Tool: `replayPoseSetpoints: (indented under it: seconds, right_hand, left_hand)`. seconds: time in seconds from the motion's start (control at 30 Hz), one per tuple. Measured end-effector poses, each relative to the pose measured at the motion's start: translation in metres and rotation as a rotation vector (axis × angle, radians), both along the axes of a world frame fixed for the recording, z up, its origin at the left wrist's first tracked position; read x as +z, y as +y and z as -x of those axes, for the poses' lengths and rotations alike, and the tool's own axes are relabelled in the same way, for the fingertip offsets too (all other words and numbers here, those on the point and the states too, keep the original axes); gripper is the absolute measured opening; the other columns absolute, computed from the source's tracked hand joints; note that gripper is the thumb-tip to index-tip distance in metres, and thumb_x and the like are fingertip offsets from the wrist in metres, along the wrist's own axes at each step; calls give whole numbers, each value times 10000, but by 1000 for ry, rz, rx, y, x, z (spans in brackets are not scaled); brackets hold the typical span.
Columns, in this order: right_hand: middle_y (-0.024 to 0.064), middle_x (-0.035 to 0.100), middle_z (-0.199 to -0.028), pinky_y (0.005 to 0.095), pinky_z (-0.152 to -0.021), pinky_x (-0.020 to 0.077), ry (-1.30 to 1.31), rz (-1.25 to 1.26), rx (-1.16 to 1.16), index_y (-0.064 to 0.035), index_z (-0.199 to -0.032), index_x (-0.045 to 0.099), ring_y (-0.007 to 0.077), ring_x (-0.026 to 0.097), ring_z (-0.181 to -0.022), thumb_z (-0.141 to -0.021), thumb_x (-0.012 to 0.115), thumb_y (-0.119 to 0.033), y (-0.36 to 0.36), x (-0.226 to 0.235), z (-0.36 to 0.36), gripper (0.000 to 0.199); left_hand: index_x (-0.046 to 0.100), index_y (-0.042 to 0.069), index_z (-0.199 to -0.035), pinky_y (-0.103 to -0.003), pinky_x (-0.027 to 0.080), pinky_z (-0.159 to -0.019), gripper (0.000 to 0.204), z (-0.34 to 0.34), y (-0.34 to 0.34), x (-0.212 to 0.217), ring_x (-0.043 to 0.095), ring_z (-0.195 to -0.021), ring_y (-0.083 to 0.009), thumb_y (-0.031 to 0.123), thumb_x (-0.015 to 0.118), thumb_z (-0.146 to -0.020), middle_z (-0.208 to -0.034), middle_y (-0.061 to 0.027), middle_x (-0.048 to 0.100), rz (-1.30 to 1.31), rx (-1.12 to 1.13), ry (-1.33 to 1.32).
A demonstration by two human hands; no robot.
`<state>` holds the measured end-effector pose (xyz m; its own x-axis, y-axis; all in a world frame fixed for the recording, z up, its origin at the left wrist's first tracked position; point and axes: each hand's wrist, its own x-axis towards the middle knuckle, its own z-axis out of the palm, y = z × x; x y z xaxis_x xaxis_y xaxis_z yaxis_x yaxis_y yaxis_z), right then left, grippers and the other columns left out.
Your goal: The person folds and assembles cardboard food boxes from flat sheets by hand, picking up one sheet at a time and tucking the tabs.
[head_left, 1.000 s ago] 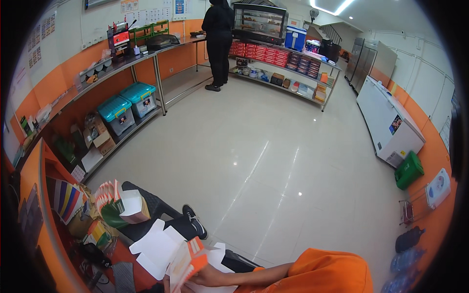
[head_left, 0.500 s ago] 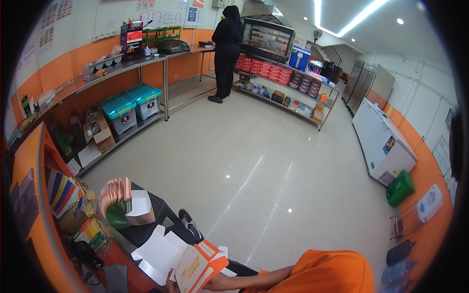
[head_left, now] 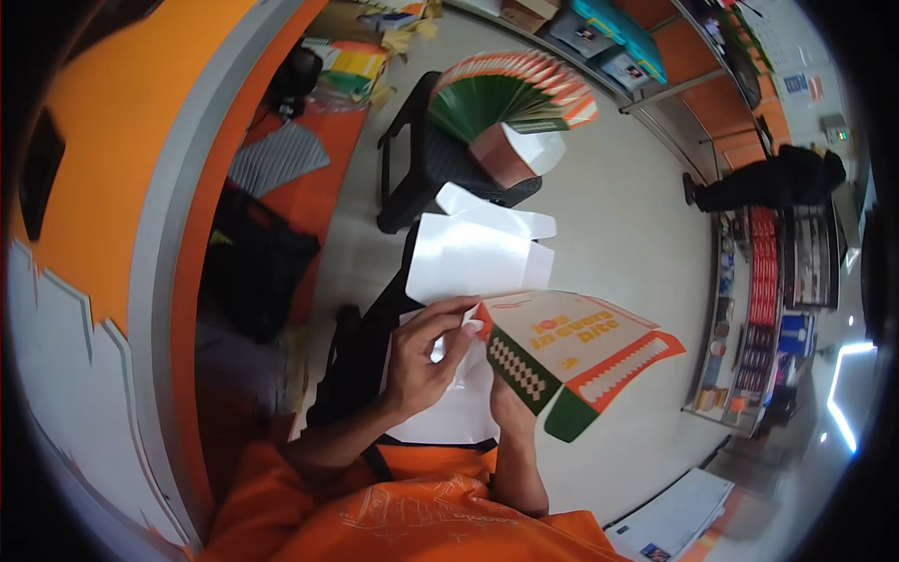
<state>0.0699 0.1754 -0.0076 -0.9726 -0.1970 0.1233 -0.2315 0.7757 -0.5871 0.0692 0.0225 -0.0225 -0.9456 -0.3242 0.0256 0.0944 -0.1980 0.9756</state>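
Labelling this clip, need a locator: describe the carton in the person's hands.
From the orange shirt at the bottom, follow the left forearm up to the left hand. The carton extends right from there. Its broad cream panel sets it apart from the plain white cardboard and the fanned orange-and-green stack on the black stool.

Carton stack (head_left: pixel 492 108) on stool (head_left: pixel 403 178) (beyond the held carton (head_left: pixel 571 342))
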Motion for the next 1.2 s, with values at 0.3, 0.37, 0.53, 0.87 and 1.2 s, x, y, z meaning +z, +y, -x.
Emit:
replayPoseSetpoints:
  seconds: [0.3, 0.37, 0.53, 0.87, 1.2]
  right_hand:
    - [71, 653, -1085, 267, -847, 507, -141, 453, -247, 36, -1145, 626, 141, 612, -959, -852, 752, 9, -5, 15, 5, 321]
    - [73, 647, -1102, 270, -857, 505, -145, 492, -247, 35, -1144, 624, 145, 609, -965, -836, 767, 12, -8, 20, 3, 340]
    - [70, 648, -1076, 278, -863, 514, -107, 477, -264, 33, -1136, 628, 146, 613, -961, -789, 815, -9, -20, 21, -4, 397]
    - [116, 676, -1187, 336, -952, 502, -116, 419, -197, 38, -1196, 638, 213, 631, -1069, -897, 685, -74, 16, -2, -11, 323]
    - [141, 706, -1055, 338, -891, 518, -254, 852, -20, 31, -1123, 670, 220, 662, -969, -894, 682, -83, -1, 10, 3, 256]
  left_hand:
    - [702, -30, -930, -278, 546, -705, 82, -4, 6, -2, 714, -861, -179, 43, 669, -913, -1140, -136, 706, 197, 85, 140]
    - [704, -34, -930, -282, 549, -714, 85, -7, 6, -1, 713, -869, -182, 43, 671, -911, -1144, -144, 707, 168, 69, 137]
    - [712, -38, -927, -293, 553, -719, 90, -15, 2, -3, 716, -863, -191, 38, 668, -912, -1136, -151, 711, 152, 84, 136]
    - [670, -83, -1158, -343, 564, -899, 219, -7, 18, 3, 665, -1083, -237, -29, 590, -961, -1223, -176, 667, 114, -58, 68]
    - [625, -108, -1225, -369, 566, -783, 391, -28, 20, 7, 683, -936, -292, 220, 568, -1020, -1165, -245, 678, 264, -74, -29]
